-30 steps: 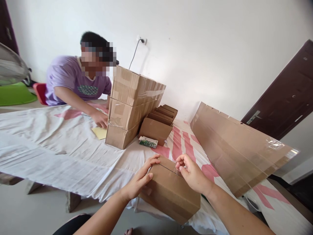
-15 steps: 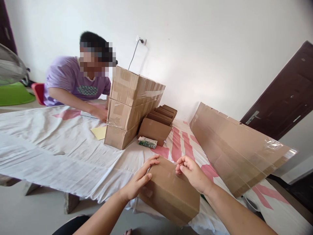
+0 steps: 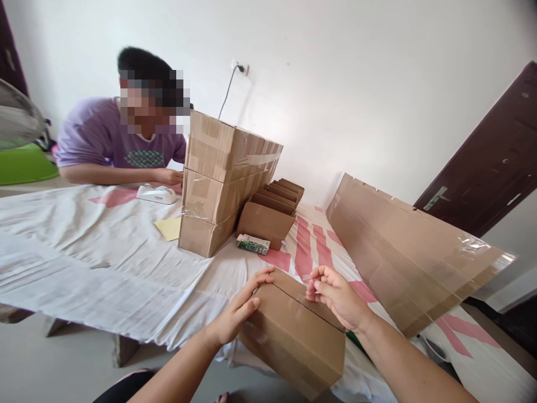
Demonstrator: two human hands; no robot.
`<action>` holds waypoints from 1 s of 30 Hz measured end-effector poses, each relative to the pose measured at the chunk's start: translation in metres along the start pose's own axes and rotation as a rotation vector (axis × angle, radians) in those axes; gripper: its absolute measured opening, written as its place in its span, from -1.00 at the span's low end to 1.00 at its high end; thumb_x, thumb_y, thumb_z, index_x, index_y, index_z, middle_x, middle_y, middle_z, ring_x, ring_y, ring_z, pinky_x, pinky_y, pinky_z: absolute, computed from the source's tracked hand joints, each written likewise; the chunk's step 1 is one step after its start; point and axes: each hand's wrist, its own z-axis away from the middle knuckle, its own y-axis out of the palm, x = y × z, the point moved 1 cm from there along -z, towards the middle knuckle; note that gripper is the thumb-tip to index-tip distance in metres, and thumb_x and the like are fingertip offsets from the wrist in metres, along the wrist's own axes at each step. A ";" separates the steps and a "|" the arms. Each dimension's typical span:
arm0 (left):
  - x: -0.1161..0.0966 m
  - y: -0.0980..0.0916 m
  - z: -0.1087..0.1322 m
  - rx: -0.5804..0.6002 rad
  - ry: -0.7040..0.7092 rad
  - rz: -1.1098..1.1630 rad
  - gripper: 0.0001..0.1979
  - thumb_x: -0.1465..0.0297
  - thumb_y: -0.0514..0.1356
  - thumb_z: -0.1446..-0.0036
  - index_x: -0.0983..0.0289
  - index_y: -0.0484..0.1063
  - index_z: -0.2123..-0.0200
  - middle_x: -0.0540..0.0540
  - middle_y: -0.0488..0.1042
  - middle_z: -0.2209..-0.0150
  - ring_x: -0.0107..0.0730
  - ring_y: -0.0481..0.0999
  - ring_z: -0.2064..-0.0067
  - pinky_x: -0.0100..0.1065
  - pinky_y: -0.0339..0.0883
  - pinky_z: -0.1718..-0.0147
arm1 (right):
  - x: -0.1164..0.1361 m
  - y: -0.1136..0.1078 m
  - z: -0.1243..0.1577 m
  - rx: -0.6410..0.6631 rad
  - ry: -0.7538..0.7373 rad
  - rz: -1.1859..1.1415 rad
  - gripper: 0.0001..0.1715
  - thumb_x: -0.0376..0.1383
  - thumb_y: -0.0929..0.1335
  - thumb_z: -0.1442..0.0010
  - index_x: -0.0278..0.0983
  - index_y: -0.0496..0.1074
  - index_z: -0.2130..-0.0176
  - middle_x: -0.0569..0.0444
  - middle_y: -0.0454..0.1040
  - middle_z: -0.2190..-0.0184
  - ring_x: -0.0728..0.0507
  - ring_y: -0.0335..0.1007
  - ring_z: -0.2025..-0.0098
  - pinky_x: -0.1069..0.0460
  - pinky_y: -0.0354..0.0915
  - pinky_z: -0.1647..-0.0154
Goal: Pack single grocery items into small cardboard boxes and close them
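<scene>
A brown cardboard box (image 3: 293, 336) sits in front of me at the table's near edge. A thin dark gap runs along the seam between its top flaps. My left hand (image 3: 241, 313) grips the box's left end, fingers over the top edge and thumb against the near face. Above the far right part of the top, my right hand (image 3: 335, 294) is raised with its fingers curled in a pinch. Whatever lies in that pinch, if anything, is too small to make out. Beyond the box lies a small green-and-white carton (image 3: 253, 244).
Taped boxes stand stacked (image 3: 210, 184) ahead of me, beside a row of open boxes (image 3: 268, 221). A large cardboard sheet (image 3: 403, 252) leans at the right. Across the table, a person in purple (image 3: 96, 140) sits near a white device (image 3: 156, 194) and yellow paper (image 3: 168, 228).
My right hand has lifted slightly off the box and moved right. The seam now shows as a dark gap. Across the table, the person's arm has drawn back, revealing the white device.
</scene>
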 end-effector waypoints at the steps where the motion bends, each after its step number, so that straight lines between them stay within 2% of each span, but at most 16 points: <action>1: 0.000 0.000 0.000 0.001 -0.004 0.001 -0.53 0.04 -0.03 -0.26 0.13 0.25 -0.13 0.16 0.00 -0.38 0.08 -0.09 -0.38 0.07 -0.27 -0.31 | 0.001 0.000 0.001 0.015 0.012 -0.024 -0.67 -0.16 0.44 0.01 -0.21 0.29 0.30 0.16 0.41 0.42 -0.04 0.37 0.37 0.02 0.34 0.35; 3: 0.000 0.000 0.000 0.002 -0.003 0.006 -0.53 0.03 -0.03 -0.26 0.12 0.25 -0.13 0.15 0.00 -0.38 0.08 -0.08 -0.38 0.07 -0.26 -0.31 | 0.002 -0.002 0.001 0.017 -0.002 -0.020 -0.68 -0.15 0.43 -0.01 -0.21 0.30 0.28 0.16 0.40 0.41 -0.04 0.36 0.38 0.02 0.33 0.40; 6: 0.002 0.000 -0.001 0.005 0.012 0.014 -0.53 0.02 -0.03 -0.26 0.11 0.24 -0.12 0.15 0.00 -0.38 0.09 -0.09 -0.38 0.08 -0.26 -0.30 | 0.000 -0.006 -0.001 -0.052 -0.073 0.135 -0.72 -0.19 0.43 -0.03 -0.22 0.31 0.28 0.16 0.41 0.38 -0.04 0.37 0.33 -0.04 0.36 0.22; 9: 0.002 0.000 -0.001 0.005 0.008 0.012 -0.54 0.03 -0.02 -0.26 0.10 0.24 -0.13 0.14 0.00 -0.38 0.08 -0.09 -0.38 0.08 -0.26 -0.30 | -0.001 -0.007 -0.003 -0.056 -0.051 0.204 -0.71 -0.20 0.44 -0.04 -0.22 0.31 0.27 0.15 0.42 0.35 -0.06 0.37 0.26 -0.08 0.36 0.11; 12: 0.001 0.000 -0.001 0.003 0.005 0.011 -0.55 0.03 -0.02 -0.26 0.10 0.25 -0.12 0.14 0.01 -0.37 0.07 -0.09 -0.38 0.06 -0.25 -0.30 | 0.002 -0.002 -0.001 -0.027 0.001 0.144 -0.67 -0.16 0.45 -0.02 -0.21 0.30 0.26 0.14 0.41 0.35 -0.06 0.35 0.24 -0.08 0.37 0.11; 16: 0.003 0.000 -0.002 0.002 0.017 0.007 -0.56 0.05 -0.03 -0.27 0.10 0.24 -0.12 0.13 0.01 -0.38 0.06 -0.09 -0.38 0.05 -0.24 -0.31 | 0.005 0.011 0.004 0.047 0.104 0.012 -0.62 -0.12 0.46 0.01 -0.21 0.28 0.29 0.15 0.38 0.35 -0.07 0.35 0.26 -0.10 0.41 0.21; 18: 0.005 0.000 -0.002 -0.003 0.026 0.006 -0.56 0.06 -0.03 -0.27 0.11 0.25 -0.11 0.13 0.02 -0.37 0.05 -0.08 -0.38 0.06 -0.24 -0.30 | 0.005 0.013 0.003 0.071 0.082 0.018 -0.67 -0.13 0.43 -0.02 -0.22 0.28 0.29 0.15 0.38 0.35 -0.07 0.36 0.28 -0.09 0.40 0.22; 20: 0.005 -0.001 -0.002 -0.001 0.030 0.005 -0.56 0.06 -0.03 -0.27 0.12 0.25 -0.11 0.15 0.02 -0.37 0.06 -0.08 -0.38 0.07 -0.25 -0.30 | 0.004 0.009 -0.001 -0.003 -0.055 0.199 -0.76 -0.20 0.39 -0.06 -0.22 0.29 0.29 0.14 0.38 0.35 -0.05 0.35 0.30 -0.05 0.35 0.21; 22: 0.005 -0.001 -0.001 0.008 0.027 0.004 -0.56 0.05 -0.03 -0.27 0.12 0.24 -0.11 0.15 0.00 -0.38 0.06 -0.09 -0.38 0.08 -0.26 -0.30 | 0.001 0.001 -0.007 -0.085 -0.160 0.488 -0.84 -0.31 0.37 -0.06 -0.22 0.30 0.30 0.14 0.39 0.36 -0.04 0.33 0.32 -0.01 0.30 0.22; 24: 0.004 -0.001 -0.001 0.015 0.017 0.004 -0.56 0.06 -0.04 -0.27 0.11 0.23 -0.12 0.15 -0.01 -0.38 0.05 -0.09 -0.39 0.08 -0.26 -0.30 | -0.004 -0.006 -0.011 -0.087 -0.136 0.739 -0.82 -0.43 0.35 -0.02 -0.23 0.31 0.31 0.16 0.41 0.39 -0.03 0.32 0.37 0.02 0.27 0.28; 26: 0.004 -0.001 -0.001 0.015 0.011 0.006 -0.56 0.06 -0.03 -0.27 0.11 0.23 -0.12 0.14 -0.01 -0.38 0.05 -0.09 -0.38 0.08 -0.25 -0.30 | -0.008 -0.008 -0.012 -0.050 -0.078 0.874 -0.75 -0.50 0.32 0.00 -0.22 0.28 0.30 0.18 0.43 0.42 -0.02 0.33 0.41 0.06 0.23 0.35; 30: 0.005 0.000 -0.001 0.001 0.006 0.012 -0.54 0.04 -0.03 -0.26 0.11 0.24 -0.12 0.14 0.01 -0.38 0.07 -0.07 -0.38 0.07 -0.22 -0.30 | -0.005 0.003 -0.006 -0.077 -0.097 1.130 -0.72 -0.55 0.27 -0.03 -0.20 0.24 0.29 0.19 0.46 0.45 -0.03 0.36 0.42 0.09 0.13 0.42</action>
